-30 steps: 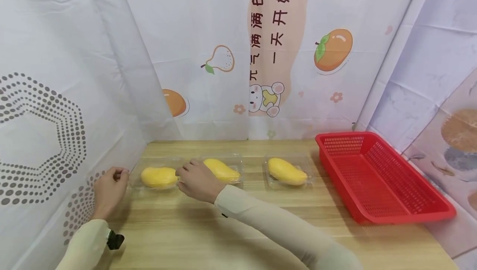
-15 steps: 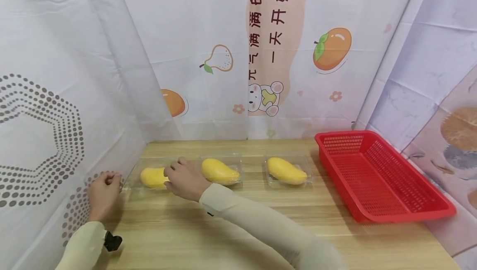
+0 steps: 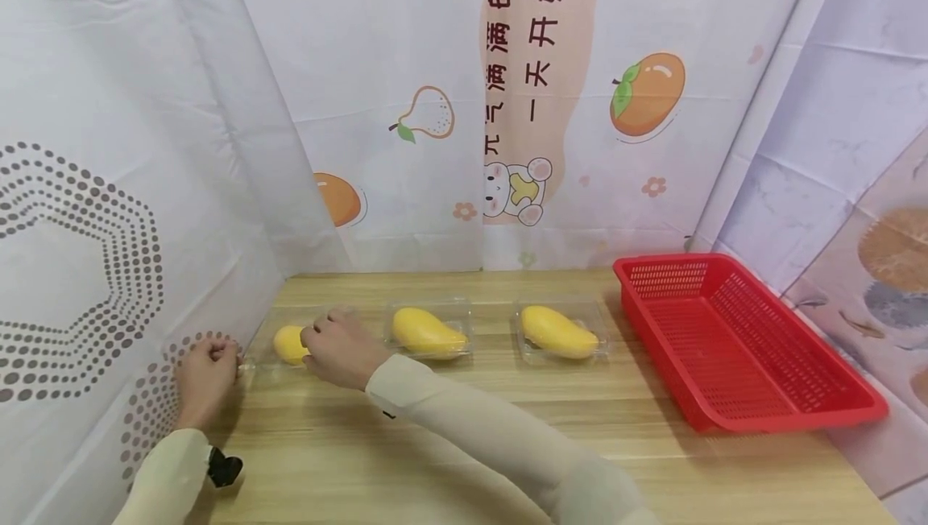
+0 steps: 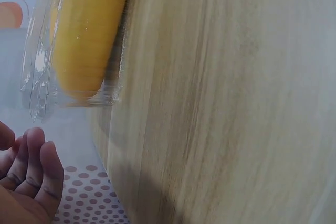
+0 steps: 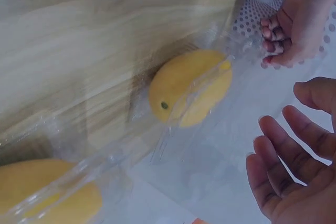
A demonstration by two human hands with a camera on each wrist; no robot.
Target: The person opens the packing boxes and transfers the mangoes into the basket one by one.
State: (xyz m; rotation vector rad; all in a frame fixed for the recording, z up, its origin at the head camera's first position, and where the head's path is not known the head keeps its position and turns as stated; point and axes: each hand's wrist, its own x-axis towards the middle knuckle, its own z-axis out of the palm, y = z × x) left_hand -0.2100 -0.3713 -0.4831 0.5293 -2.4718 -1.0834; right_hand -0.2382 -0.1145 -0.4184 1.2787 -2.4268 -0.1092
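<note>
So there's a wooden table [image 3: 341, 452] with three mangoes lined up near the back, each in its own clear plastic box. The one getting attention is the leftmost mango [image 3: 288, 345], over at the left end of the table, inside its clear box [image 4: 39, 74]. The left hand [image 3: 206, 380] is just off the outer end of that box, fingers loosely bent and not gripping anything; the left wrist view shows a little gap between the fingertips and the plastic. The right hand [image 3: 344, 349] is over the other end, covering part of that mango in the head view, but its fingers are relaxed and spread, nothing in them. Next along are the middle mango [image 3: 429, 333] and the right-hand mango [image 3: 558, 333], then a red plastic basket [image 3: 754, 348] at the right. Fruit-print curtain [image 3: 406, 26] behind it all.
</note>
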